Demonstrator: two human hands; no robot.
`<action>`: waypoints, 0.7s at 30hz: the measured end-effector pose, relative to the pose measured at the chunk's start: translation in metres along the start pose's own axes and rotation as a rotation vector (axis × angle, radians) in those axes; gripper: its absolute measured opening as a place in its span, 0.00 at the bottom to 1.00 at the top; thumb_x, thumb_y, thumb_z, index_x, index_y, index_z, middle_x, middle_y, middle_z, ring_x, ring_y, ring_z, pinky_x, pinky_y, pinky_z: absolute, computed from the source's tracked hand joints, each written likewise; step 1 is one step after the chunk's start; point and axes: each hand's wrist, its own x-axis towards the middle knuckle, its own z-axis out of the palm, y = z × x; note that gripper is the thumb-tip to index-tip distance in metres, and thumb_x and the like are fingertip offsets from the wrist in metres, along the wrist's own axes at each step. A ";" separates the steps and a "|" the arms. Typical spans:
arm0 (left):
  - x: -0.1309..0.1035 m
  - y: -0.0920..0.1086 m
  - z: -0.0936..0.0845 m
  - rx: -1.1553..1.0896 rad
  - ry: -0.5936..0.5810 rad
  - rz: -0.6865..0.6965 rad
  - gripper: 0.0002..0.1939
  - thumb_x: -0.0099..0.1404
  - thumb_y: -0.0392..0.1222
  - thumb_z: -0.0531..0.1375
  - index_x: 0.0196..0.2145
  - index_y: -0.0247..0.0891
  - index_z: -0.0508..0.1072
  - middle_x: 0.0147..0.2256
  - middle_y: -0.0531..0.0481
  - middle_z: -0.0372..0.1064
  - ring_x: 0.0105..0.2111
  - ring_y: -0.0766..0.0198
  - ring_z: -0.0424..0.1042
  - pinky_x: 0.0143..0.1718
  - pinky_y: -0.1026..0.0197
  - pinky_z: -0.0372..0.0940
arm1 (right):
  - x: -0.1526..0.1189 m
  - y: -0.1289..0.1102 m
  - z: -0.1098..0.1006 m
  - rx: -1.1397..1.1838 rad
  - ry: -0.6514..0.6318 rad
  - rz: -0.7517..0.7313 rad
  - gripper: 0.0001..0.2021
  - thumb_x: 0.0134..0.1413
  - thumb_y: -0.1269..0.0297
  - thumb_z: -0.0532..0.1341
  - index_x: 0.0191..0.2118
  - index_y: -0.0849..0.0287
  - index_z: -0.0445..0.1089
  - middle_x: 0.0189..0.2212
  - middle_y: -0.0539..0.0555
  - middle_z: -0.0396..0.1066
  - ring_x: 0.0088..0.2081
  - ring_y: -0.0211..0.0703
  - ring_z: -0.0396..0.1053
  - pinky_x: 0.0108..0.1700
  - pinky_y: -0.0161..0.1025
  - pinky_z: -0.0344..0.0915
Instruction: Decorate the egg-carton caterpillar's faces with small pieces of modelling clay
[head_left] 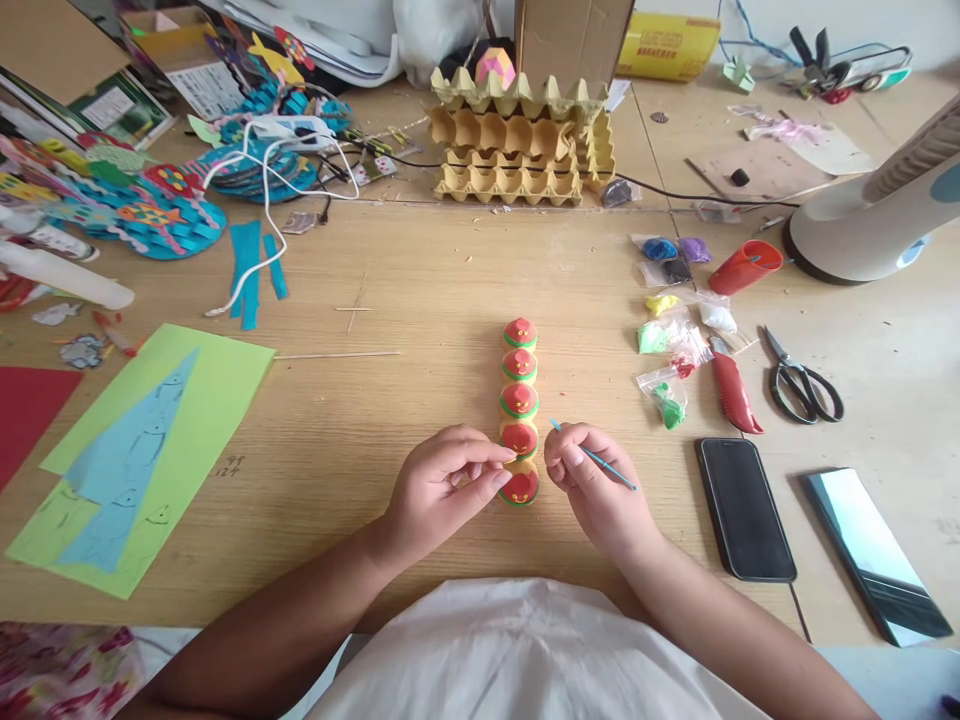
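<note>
A row of several egg-carton cups (519,402) runs away from me on the wooden table, their domes topped with red clay, green rims and small yellow facial details. My left hand (450,475) hovers over the near end of the row, thumb and forefinger brought close in a pinch. Whatever may be between those fingertips is too small to make out, and the hand partly covers the nearest two domes. Just right of the row, my right hand (600,485) is closed around a thin blue clay-modelling tool (609,467), its tip pointing up and left.
Bagged coloured clay (664,340), a red cup (745,267), a red-handled cutter (735,388), scissors (801,385) and two phones (746,510) lie to the right. Egg cartons (517,150) are stacked at the back. Green paper (217,390) and a white cable (262,215) are left.
</note>
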 end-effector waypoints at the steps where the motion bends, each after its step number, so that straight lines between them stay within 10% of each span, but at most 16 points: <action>1: 0.000 0.000 0.000 -0.001 -0.004 0.002 0.09 0.67 0.31 0.65 0.43 0.41 0.79 0.33 0.52 0.73 0.29 0.70 0.68 0.28 0.68 0.63 | -0.001 0.000 0.000 -0.006 0.003 0.003 0.10 0.60 0.57 0.70 0.32 0.56 0.75 0.27 0.48 0.67 0.29 0.34 0.60 0.31 0.34 0.56; 11: 0.001 0.002 -0.001 0.012 -0.017 0.012 0.05 0.66 0.32 0.67 0.38 0.40 0.76 0.32 0.54 0.72 0.27 0.71 0.65 0.28 0.67 0.62 | -0.003 0.001 0.002 -0.022 -0.026 0.085 0.08 0.60 0.57 0.70 0.41 0.54 0.79 0.30 0.51 0.75 0.26 0.33 0.63 0.28 0.34 0.56; 21: -0.001 0.002 -0.002 -0.043 -0.039 -0.010 0.03 0.68 0.34 0.65 0.36 0.39 0.75 0.32 0.51 0.71 0.29 0.68 0.67 0.29 0.65 0.63 | 0.003 -0.010 0.004 0.149 -0.018 0.132 0.24 0.57 0.46 0.67 0.22 0.58 0.63 0.21 0.47 0.61 0.21 0.32 0.45 0.23 0.34 0.43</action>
